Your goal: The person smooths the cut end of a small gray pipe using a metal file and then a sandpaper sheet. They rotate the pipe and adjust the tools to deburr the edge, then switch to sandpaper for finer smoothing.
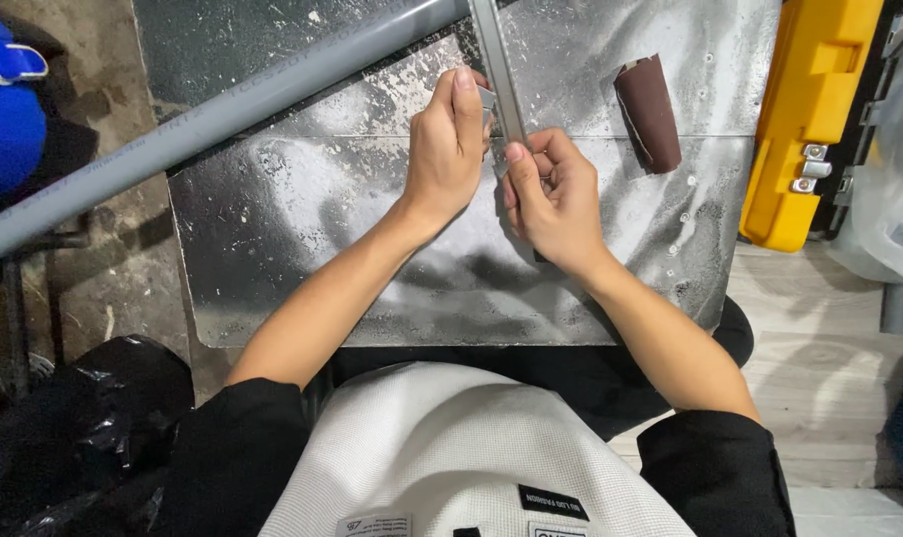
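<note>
Head cam looks straight down on your lap, and the biggest thing is the scuffed, dusty metal work plate [302, 249] across your knees. A long grey plastic pipe [213, 109] lies over its far left corner, running from near left up toward far right. At the right edge there's a yellow plastic case [804, 119] with a metal latch, lid shut, so you can't tell what's inside. Bottom left is a crumpled black plastic bag [83, 438], contents hidden. On your white top, right at the near edge, sit a small black rectangular label [553, 502] and a white tag [372, 524].

Now the thin grey metal strip [496, 65]: its long axis runs near to far, tilted slightly left at the far end, and it goes off the top of the shot. It's mid-plate, between your hands. Your left hand [446, 149] has its fingers curled, pinching a small grey piece against the strip's left side. Your right hand [556, 204] is wrapped closed round the strip's near end. A roll of brown sandpaper [648, 111] lies just right of it.
</note>
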